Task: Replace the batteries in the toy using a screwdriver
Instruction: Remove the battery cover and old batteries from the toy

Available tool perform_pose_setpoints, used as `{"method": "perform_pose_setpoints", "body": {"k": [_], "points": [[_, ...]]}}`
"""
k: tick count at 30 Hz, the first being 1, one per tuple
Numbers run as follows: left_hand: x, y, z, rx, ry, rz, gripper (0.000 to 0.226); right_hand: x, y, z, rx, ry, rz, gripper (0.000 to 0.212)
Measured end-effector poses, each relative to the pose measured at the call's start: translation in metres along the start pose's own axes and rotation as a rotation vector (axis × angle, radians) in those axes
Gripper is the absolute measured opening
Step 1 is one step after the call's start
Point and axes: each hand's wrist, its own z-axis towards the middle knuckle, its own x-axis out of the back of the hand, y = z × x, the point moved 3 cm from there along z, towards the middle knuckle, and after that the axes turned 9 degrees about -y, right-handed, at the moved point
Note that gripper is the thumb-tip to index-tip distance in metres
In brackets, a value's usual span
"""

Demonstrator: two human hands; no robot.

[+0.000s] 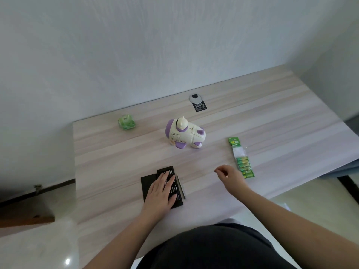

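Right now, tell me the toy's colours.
The toy is cream-white with purple trim on its nose, fins and feet, seen in the head view.

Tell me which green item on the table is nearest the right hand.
The strip of green batteries, just beside the right hand. The green packet lies far off, near the table's back-left corner.

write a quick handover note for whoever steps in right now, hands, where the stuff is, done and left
Hands: left hand lies flat, fingers straight, on the open black bit case at the near edge. Right hand hovers loosely curled, holding nothing, beside the battery pack.
Things: toy stands mid-table, untouched. A slim silver tool, likely the driver handle, lies along the case's right edge.
Done: case opened.
Left: pick a bit, unscrew the toy's cover, swap batteries, close up.
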Motion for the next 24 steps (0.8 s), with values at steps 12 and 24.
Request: {"method": "perform_pose_setpoints", "body": {"k": [12,24], "points": [[0.024,0.070,0.042,-0.024,0.158,-0.162,0.053,0.061,0.022,0.016,0.010,-0.021,0.091,0.014],[0.128,0.059,0.104,0.193,0.514,-0.369,0.112,0.076,-0.070,0.061,0.289,-0.095,0.066,0.026]]}}
